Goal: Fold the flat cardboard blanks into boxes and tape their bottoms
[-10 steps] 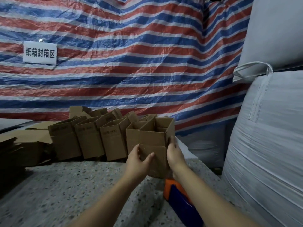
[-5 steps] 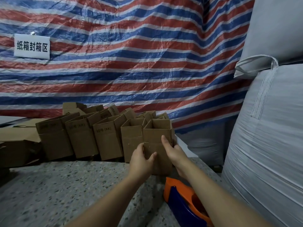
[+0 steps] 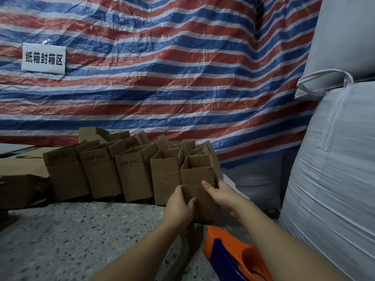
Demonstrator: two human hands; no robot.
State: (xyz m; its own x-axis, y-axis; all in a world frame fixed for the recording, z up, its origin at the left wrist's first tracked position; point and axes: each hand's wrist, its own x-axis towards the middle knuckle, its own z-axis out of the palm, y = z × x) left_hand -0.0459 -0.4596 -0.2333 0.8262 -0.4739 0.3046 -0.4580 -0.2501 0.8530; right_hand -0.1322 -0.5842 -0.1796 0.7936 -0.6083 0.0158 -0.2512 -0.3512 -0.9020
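Observation:
A small brown cardboard box (image 3: 197, 177), folded and upright with its top open, stands on the speckled table (image 3: 71, 236) at the right end of a row of finished boxes (image 3: 134, 175). My left hand (image 3: 178, 205) grips its lower left corner, thumb on the front face. My right hand (image 3: 220, 192) holds its right side, with the index finger lying across the front. An orange and blue tape dispenser (image 3: 229, 254) lies on the table under my right forearm.
Several more folded boxes stand behind the row against a red, white and blue striped tarp (image 3: 162, 78) bearing a white sign (image 3: 43, 58). Flat cardboard (image 3: 18, 165) lies at the left. Large white bulk bags (image 3: 334, 159) wall off the right side.
Both hands have lowered the box from the air onto the table beside the row. The right hand has shifted from the box's upper edge to its side.

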